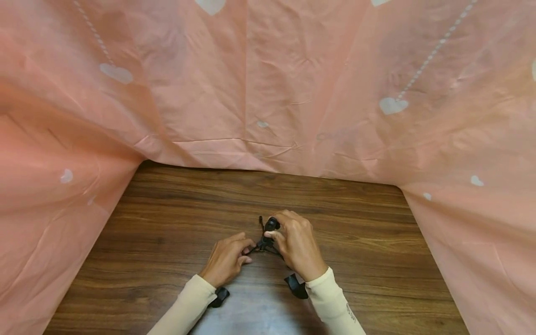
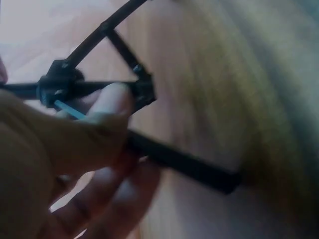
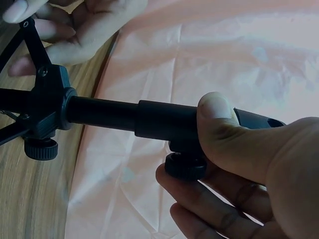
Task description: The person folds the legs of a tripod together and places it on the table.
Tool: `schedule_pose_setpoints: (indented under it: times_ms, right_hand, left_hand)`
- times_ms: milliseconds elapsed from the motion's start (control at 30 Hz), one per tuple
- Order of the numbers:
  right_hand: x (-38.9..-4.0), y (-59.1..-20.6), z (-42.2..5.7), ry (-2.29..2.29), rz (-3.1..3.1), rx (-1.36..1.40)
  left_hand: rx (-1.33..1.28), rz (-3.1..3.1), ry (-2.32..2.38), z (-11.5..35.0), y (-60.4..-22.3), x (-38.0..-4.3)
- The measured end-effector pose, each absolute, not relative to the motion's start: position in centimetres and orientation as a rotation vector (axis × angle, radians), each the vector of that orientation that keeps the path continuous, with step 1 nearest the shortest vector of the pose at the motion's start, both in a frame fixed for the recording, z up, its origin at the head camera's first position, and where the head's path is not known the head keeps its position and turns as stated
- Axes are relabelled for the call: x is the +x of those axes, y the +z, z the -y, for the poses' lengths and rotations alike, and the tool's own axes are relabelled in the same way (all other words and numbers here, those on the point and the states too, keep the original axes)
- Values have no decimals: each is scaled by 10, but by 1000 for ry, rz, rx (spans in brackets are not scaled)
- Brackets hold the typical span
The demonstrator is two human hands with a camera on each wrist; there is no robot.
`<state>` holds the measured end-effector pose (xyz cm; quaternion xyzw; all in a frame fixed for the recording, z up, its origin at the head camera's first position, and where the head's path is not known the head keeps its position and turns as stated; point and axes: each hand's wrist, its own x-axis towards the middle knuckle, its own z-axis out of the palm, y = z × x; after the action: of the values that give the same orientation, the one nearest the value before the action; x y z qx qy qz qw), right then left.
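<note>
A small black tripod (image 1: 263, 242) stands at the middle of the wooden table with its legs spread. My right hand (image 1: 302, 244) grips its upper tube (image 3: 167, 119), thumb along the top and fingers below, near a ribbed knob (image 3: 185, 167). A second knob (image 3: 41, 149) sits by the hub where the legs meet. On the other side, my left hand (image 1: 228, 258) pinches one leg (image 2: 187, 162) between thumb and fingers, close to the hinged braces (image 2: 122, 50). Another leg points away from me in the head view.
Brown wooden table (image 1: 188, 204) lies under the hands. Pink sheeting (image 1: 276, 93) with white hearts hangs along the back and both sides. A black wrist piece shows under each cream sleeve (image 1: 190, 298).
</note>
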<state>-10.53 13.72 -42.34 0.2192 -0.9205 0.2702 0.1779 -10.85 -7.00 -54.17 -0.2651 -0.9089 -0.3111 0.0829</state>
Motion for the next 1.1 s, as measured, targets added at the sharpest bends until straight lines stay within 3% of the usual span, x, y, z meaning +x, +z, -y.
schedule_pose_setpoints:
  times_ms: [300,1100]
  right_hand:
    - [-105,-424,-137,772,2607,598]
    - [-104,-422,-136,806,2586,611]
  left_hand:
    - [-881,2745,-925,69,-540,-115]
    - [-775,2631,-1068,60,-540,-110]
